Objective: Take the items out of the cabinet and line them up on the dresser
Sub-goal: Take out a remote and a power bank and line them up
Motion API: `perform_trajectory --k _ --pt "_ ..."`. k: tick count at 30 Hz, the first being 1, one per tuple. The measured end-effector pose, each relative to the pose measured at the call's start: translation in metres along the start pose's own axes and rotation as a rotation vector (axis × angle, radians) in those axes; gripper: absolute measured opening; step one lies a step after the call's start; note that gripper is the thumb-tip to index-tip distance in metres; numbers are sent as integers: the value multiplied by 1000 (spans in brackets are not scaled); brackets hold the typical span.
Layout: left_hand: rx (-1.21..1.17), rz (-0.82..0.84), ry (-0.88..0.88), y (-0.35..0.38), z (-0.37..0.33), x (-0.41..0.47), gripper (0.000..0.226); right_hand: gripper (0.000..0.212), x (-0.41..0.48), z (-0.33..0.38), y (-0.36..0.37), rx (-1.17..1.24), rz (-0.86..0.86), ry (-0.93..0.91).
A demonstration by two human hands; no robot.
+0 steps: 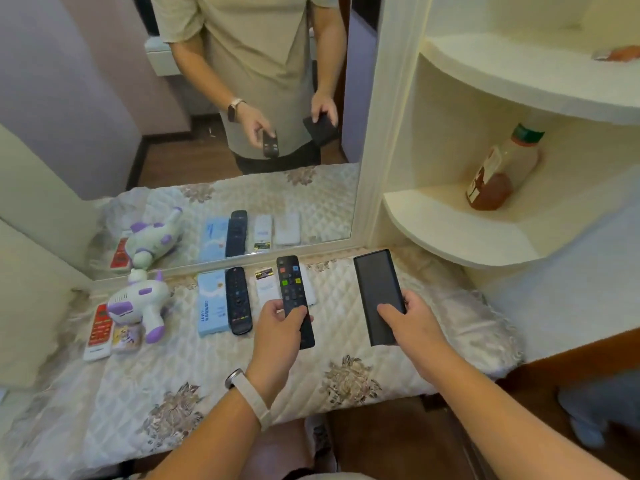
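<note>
Left end of the counter [363,386], near the mirror [104,98]: red remote [99,330], small card pack [126,340], purple-white toy [140,304]. Then light blue box [211,304], black remote [237,301], white remote [268,289], in a row along the back edge. Left hand [282,323] is closed around a black remote with coloured buttons [294,296], held over the row, above another white item that it mostly hides. Right hand [412,315] grips a black power bank [379,294] by its near end, over the right part of the counter. Risk: setting the held remote down on the white items instead of beside them, breaking the line; the quilted cover may skew things. A bottle [502,168] sits on the cabinet shelf [450,233], not yet taken.
</note>
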State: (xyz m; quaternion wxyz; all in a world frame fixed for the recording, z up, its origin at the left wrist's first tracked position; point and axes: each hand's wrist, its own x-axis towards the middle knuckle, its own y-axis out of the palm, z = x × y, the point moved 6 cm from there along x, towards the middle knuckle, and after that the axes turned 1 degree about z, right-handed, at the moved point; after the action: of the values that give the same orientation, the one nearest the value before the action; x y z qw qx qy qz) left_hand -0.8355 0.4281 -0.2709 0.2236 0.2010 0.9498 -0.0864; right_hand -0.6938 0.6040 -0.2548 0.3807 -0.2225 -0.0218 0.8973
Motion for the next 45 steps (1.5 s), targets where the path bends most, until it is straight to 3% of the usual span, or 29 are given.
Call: perform_trajectory --k 7,13,29,37,45 --pt "46 73 -95 25 5 69 11 5 71 -11 11 -58 -42 104" --pt "167 119 -171 49 26 112 9 11 112 -37 21 -110 -37 202" --pt "517 103 -227 108 52 176 16 19 209 -82 31 -273 123 267" --pt "549 89 -216 115 64 163 37 34 220 -93 33 -424 232 188" --pt "723 102 -18 107 49 143 44 43 215 -75 10 -674 243 6"
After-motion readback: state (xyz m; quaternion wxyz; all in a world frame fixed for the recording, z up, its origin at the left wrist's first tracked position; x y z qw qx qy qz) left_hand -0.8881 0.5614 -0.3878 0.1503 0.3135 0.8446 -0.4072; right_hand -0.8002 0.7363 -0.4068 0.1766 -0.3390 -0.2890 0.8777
